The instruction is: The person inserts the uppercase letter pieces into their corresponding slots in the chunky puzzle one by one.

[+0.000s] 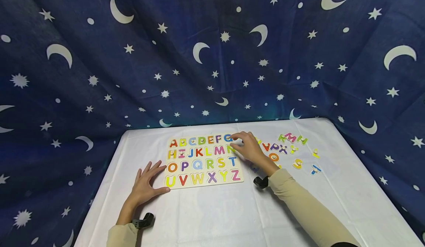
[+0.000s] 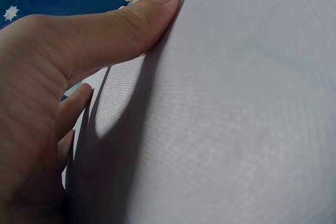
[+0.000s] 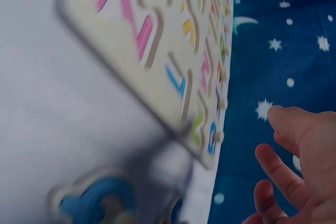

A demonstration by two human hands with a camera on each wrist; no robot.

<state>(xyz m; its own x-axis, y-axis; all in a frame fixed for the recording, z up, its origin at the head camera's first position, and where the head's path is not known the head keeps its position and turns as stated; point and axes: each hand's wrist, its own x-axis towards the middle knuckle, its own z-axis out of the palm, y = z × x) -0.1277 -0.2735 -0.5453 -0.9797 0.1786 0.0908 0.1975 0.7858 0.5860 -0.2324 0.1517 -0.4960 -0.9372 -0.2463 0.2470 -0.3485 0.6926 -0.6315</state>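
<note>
A cream alphabet puzzle board [image 1: 190, 159] lies flat on the white table. My left hand [image 1: 145, 185] is spread at its lower left corner; in the left wrist view the thumb [image 2: 131, 22] rests on the board's edge. Above the board's upper right corner hovers my right hand [image 1: 248, 147], beside the blue letter G [image 1: 227, 138]. The right wrist view shows its thumb and fingers apart with nothing between them. Knobbed letters, such as the red A [image 1: 173, 143] and the pink I [image 1: 181, 153], sit in the top rows. Lower slots show printed letters without knobs.
Loose knobbed letters lie right of the board, among them an orange O [image 1: 273, 157], a yellow S [image 1: 297, 163], a purple X [image 1: 283, 149] and a blue T [image 1: 315, 170]. Some are partly hidden by the right forearm. A blue starry cloth [image 1: 212, 84] hangs behind the table.
</note>
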